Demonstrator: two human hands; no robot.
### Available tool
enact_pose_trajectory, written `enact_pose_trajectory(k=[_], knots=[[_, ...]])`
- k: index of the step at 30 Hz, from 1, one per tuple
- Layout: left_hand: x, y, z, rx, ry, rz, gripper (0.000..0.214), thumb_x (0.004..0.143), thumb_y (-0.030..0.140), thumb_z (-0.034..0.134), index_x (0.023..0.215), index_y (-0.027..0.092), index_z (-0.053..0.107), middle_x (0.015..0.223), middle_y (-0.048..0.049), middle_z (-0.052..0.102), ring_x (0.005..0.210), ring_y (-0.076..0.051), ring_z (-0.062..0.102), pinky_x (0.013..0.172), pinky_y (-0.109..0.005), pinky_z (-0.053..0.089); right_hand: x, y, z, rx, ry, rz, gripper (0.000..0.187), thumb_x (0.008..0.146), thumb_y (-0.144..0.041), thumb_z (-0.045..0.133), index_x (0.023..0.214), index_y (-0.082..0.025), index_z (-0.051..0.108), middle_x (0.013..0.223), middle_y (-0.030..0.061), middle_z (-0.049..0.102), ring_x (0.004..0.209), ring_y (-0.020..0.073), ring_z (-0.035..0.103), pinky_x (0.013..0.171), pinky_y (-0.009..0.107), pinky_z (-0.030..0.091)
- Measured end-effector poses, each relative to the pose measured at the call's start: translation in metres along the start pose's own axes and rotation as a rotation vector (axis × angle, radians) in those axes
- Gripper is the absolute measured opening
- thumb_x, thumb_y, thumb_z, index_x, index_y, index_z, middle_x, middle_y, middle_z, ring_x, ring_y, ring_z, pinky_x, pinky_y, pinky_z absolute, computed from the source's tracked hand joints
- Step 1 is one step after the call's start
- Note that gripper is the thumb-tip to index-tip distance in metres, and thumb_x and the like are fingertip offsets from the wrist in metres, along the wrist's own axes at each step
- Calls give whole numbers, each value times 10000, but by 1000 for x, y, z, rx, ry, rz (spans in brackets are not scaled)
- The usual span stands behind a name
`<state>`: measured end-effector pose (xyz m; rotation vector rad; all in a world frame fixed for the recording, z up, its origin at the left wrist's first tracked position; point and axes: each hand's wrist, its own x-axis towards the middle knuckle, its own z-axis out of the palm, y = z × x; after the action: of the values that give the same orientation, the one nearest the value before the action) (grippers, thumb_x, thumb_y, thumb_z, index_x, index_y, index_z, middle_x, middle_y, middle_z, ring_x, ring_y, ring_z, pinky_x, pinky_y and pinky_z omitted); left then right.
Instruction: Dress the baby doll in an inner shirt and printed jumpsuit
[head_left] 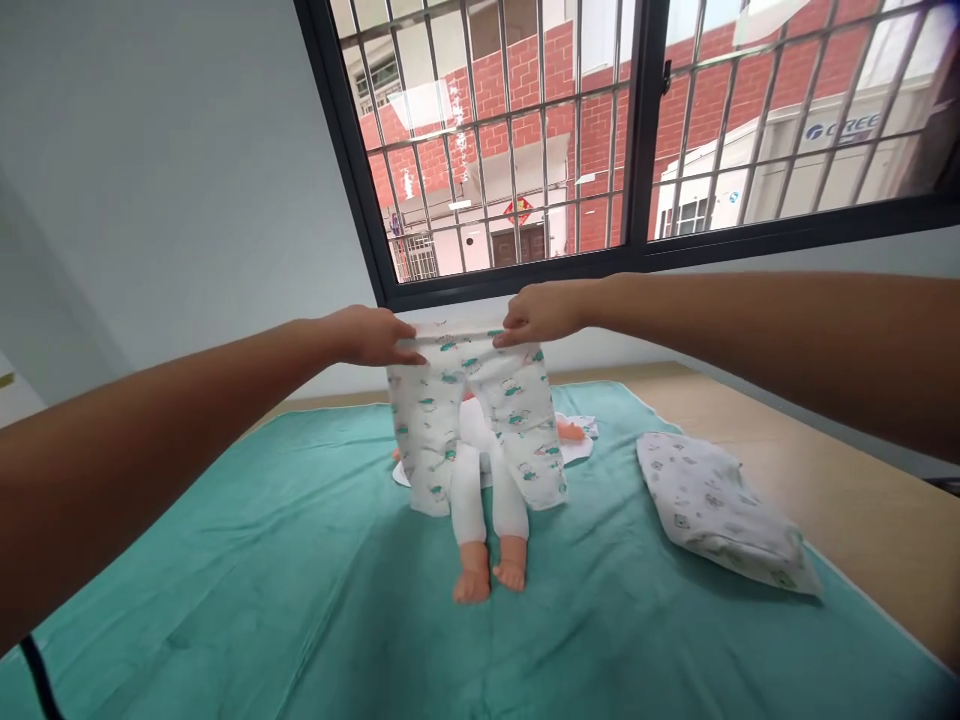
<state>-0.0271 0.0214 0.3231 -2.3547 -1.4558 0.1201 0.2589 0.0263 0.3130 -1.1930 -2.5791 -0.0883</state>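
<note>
I hold up a small pair of white baby trousers [480, 420] with a green print, stretched by the waistband. My left hand [371, 335] pinches the left end of the waistband, and my right hand [540, 312] pinches the right end. The trouser legs hang down in front of a baby doll [487, 520] that lies on its back on the teal blanket [300, 600]. The doll wears white leggings, its bare feet point toward me, and its upper body is hidden behind the trousers.
A folded white printed cloth or small pillow [720, 510] lies on the blanket to the right. The blanket covers a wooden table [847, 480]. A barred window [637, 130] and a grey wall are behind.
</note>
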Motion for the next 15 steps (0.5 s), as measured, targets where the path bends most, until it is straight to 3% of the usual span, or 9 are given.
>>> enact_pose_trajectory(k=[4, 6, 12, 15], knots=[[-4, -16, 2, -20, 267, -80, 619, 820, 719, 344, 999, 237, 689, 846, -95, 659, 854, -275, 601, 741, -322, 367, -8, 23, -24, -116, 188, 41, 460, 780, -611, 643, 607, -186, 622, 662, 15, 572, 725, 173, 552, 747, 334, 373], [-4, -20, 0, -25, 367, -97, 546, 856, 659, 340, 932, 242, 684, 781, -72, 636, 857, -262, 591, 739, -314, 353, -11, 28, -38, -153, 218, 80, 445, 818, -603, 604, 679, -184, 658, 728, 30, 598, 789, 185, 568, 782, 343, 384], [11, -23, -13, -154, 549, -141, 452, 852, 590, 428, 819, 214, 677, 685, -69, 568, 843, -268, 565, 702, -337, 339, -10, 21, -63, -306, 282, 238, 573, 877, -634, 477, 849, -110, 709, 856, 96, 643, 824, 176, 558, 741, 373, 358], [21, -7, -23, -266, 503, -119, 406, 808, 577, 511, 755, 208, 671, 661, -62, 558, 812, -249, 552, 679, -331, 342, 4, 16, -62, -275, 223, 203, 536, 818, -631, 574, 736, -114, 687, 821, 92, 643, 833, 194, 573, 749, 370, 374]])
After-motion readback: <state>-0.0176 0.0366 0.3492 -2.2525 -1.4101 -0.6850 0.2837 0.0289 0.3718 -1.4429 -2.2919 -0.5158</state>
